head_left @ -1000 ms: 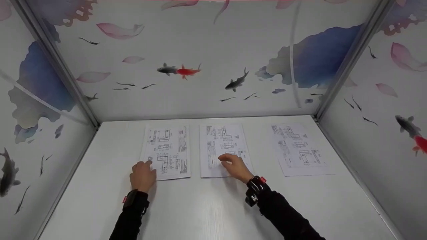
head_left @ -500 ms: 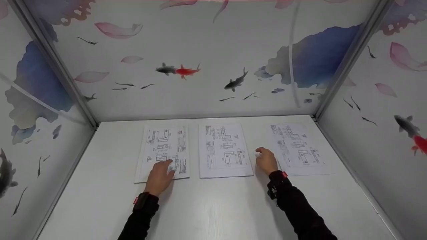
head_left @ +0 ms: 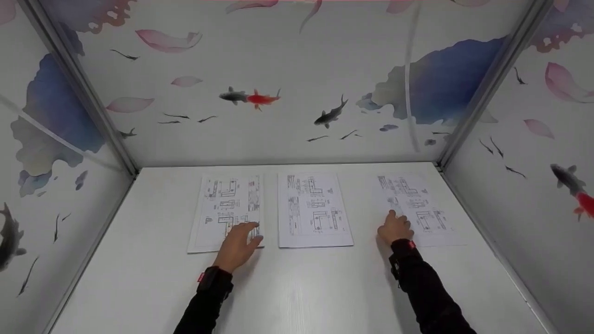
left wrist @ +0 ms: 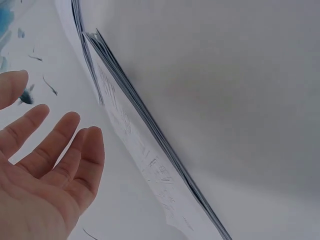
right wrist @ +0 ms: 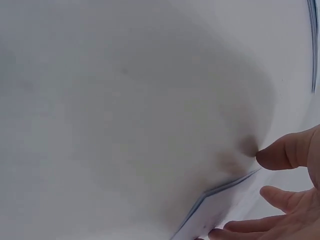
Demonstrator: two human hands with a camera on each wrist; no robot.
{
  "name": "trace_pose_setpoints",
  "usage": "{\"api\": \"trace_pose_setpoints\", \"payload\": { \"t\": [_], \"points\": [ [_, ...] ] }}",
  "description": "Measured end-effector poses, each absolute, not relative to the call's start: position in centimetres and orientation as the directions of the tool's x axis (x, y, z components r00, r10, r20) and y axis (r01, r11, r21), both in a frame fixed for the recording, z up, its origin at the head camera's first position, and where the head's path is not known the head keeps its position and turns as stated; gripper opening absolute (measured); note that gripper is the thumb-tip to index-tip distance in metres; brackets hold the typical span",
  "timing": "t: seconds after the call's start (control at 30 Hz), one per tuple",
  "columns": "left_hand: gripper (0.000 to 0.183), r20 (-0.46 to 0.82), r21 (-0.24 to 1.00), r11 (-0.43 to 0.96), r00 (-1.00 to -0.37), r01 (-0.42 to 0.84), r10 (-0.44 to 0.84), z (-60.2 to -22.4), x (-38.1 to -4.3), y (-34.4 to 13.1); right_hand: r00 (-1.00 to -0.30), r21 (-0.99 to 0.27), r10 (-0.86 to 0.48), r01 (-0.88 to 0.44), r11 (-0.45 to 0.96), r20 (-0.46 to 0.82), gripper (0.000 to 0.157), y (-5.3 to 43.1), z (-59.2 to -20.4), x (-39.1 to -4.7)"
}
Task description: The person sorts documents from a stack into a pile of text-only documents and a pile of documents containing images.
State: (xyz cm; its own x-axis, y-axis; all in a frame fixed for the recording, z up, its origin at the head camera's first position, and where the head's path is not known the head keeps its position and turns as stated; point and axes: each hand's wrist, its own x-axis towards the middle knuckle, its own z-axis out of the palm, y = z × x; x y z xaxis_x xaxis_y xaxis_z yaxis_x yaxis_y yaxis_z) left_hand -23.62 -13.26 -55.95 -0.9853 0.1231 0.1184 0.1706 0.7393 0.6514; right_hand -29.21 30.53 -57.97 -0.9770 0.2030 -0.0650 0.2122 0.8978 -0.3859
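My left hand (head_left: pixel 239 246) is over the lower right part of the left stack of printed drawing sheets (head_left: pixel 200 236), fingers loosely extended. In the left wrist view the left hand (left wrist: pixel 55 175) has its fingers spread and nothing in them. My right hand (head_left: pixel 397 228) is at the lower left edge of the right drawing sheets (head_left: pixel 445 236) and covers that corner. Seen from the right wrist, the right hand (right wrist: pixel 295 195) has its thumb apart from the fingers. The fingertips are at the edge of the paper (right wrist: pixel 217 207); no pinch shows.
Between the hands lies a middle stack of drawing sheets (head_left: pixel 315 239) on the white table (head_left: pixel 297 292). Panels printed with fish and petals enclose the table on the left, back and right, including the back wall (head_left: pixel 287 139).
My left hand has moved rightward across the left stack from its left edge. My right hand has moved right, from above the middle stack to the right sheets. The papers look unmoved.
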Motion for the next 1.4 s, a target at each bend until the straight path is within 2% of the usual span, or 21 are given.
{"api": "trace_pose_setpoints", "payload": {
  "t": [0.13, 0.47, 0.57, 0.7, 0.87, 1.0, 1.2, 1.4],
  "points": [
    [0.045, 0.115, 0.672, 0.719, -0.984, 0.176, 0.134, -55.6, -23.8, -12.7, -0.985, -0.314, 0.171, 0.174, 0.933, -0.037, 0.046, 31.4, -58.3, -29.5],
    [0.059, 0.096, 0.741, 0.644, -0.979, 0.19, 0.178, -55.6, -23.8, -11.8, -0.984, -0.082, -0.01, -0.025, 0.996, 0.179, 0.042, 31.5, -59.7, -29.9],
    [0.06, 0.114, 0.754, 0.62, -0.973, 0.216, 0.2, -55.6, -23.9, -11.8, -0.979, -0.018, -0.052, -0.057, 0.998, 0.197, 0.043, 31.1, -59.5, -29.7],
    [0.059, 0.11, 0.771, 0.6, -0.972, 0.214, 0.206, -55.6, -24.0, -11.9, -0.98, 0.026, -0.075, -0.071, 0.997, 0.183, 0.038, 31.0, -59.3, -29.4],
    [0.054, 0.092, 0.791, 0.577, -0.972, 0.204, 0.217, -55.7, -24.0, -11.9, -0.978, 0.008, -0.052, -0.051, 0.999, 0.201, 0.022, 31.4, -59.2, -29.4],
    [0.05, 0.1, 0.802, 0.557, -0.968, 0.215, 0.23, -55.8, -24.1, -11.9, -0.968, -0.05, 0.023, 0.01, 0.999, 0.249, 0.007, 32.1, -59.2, -29.6],
    [0.051, 0.09, 0.803, 0.559, -0.968, 0.209, 0.233, -55.7, -24.2, -11.8, -0.977, -0.196, 0.076, 0.037, 0.98, 0.198, 0.019, 32.6, -59.0, -29.6],
    [0.048, 0.099, 0.809, 0.545, -0.965, 0.22, 0.244, -55.8, -24.3, -11.6, -0.988, -0.234, 0.074, 0.041, 0.971, 0.134, 0.018, 32.9, -58.8, -29.7]
  ]
}}
